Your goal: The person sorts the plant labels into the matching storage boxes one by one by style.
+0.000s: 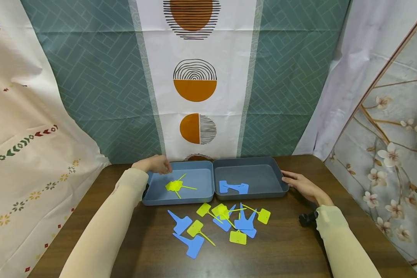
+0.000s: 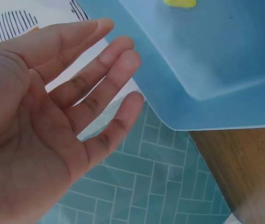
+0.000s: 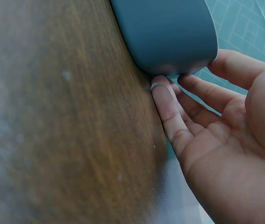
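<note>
My left hand (image 1: 157,165) hangs over the back left corner of the light blue-grey tray (image 1: 191,200); its fingers are loosely bent with nothing between them. Yellow plant labels (image 1: 174,186) lie in a small pile inside that tray. My right hand (image 1: 303,186) touches the right end wall of the dark grey tray (image 1: 250,195). In the right wrist view, its fingertips (image 3: 162,88) rest against the tray's outer side, low by the table. Blue T-shaped plant labels (image 1: 233,188) lie near the front left of the dark tray.
In front of the trays, more yellow labels (image 1: 238,237) and blue labels (image 1: 194,246) lie scattered, some overlapping, on the brown wooden table (image 1: 271,258). The trays stand side by side near the back edge. A patterned curtain (image 1: 107,77) hangs behind.
</note>
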Motion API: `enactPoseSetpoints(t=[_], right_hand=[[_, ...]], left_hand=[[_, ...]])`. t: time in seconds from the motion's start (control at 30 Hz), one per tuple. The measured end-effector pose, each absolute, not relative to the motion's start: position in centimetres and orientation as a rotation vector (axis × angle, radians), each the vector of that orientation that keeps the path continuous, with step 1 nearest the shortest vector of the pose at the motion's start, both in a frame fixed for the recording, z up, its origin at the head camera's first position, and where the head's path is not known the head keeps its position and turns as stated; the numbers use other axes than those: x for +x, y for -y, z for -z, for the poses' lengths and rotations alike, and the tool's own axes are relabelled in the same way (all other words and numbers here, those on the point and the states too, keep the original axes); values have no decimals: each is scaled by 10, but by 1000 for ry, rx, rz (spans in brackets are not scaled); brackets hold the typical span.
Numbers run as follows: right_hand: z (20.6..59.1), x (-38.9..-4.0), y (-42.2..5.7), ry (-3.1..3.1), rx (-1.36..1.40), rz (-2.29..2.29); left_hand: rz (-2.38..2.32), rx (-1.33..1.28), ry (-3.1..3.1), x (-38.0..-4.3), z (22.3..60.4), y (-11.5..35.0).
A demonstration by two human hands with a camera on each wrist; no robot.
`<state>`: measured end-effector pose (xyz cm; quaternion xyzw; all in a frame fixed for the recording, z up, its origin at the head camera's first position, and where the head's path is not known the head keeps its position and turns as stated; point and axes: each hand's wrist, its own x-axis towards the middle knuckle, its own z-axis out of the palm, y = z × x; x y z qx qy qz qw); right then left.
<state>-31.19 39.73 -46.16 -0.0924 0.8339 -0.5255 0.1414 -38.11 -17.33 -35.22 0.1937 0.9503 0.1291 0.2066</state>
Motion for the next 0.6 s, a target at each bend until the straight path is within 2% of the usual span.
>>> enactPoseSetpoints(t=[0.37,0.6], right_hand=[[467,-312,-399,-2395,-250,1518],[464,-313,-399,-2398,-246,1518]], left_hand=[[-385,630,-2650,-377,352,172],[-587,713,-2657,-364,350,171]])
